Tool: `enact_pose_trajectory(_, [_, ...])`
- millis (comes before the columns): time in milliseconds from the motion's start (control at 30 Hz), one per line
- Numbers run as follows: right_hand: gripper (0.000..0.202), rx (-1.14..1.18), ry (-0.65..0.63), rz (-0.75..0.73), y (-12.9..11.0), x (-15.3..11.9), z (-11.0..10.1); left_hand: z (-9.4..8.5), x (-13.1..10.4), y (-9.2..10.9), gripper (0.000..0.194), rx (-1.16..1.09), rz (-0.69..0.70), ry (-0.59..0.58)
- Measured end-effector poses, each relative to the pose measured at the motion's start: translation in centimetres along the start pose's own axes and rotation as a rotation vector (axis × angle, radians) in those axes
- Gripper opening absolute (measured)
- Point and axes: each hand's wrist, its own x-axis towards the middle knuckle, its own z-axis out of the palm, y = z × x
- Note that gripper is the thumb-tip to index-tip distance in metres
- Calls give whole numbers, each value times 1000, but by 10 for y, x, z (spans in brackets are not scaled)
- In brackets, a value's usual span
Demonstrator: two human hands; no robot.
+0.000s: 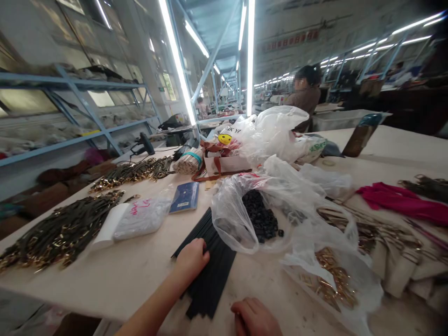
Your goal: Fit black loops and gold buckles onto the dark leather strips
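A stack of long, flat black strips (213,275) lies on the table in front of me. My left hand (193,255) rests on the upper left of the stack, fingers curled against the strips. Lower and to the right, my right hand (257,317) is close to the tabletop, its fingers bent in. Whatever it may hold is hidden, and the bottom of the picture cuts it off. Just beyond the strips, an open clear plastic bag (231,219) holds many small black pieces (259,214). Another plastic bag (367,289) at the right contains gold-coloured metal buckles (332,275).
Dark straps with gold fittings (66,228) are heaped at the left, beside a plastic-wrapped packet (140,219) and a blue booklet (184,197). Beige straps (399,256) and pink cloth (402,200) lie right. A person (304,95) is behind the table.
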Motion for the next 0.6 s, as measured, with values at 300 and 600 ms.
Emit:
enact_pose_trajectory(300, [25, 387, -43, 398, -20, 8, -34, -11, -85, 11, 23, -744, 77, -390])
enact_pose_trajectory(600, [35, 797, -8, 600, -48, 25, -74, 10, -150, 32, 24, -1294, -32, -705])
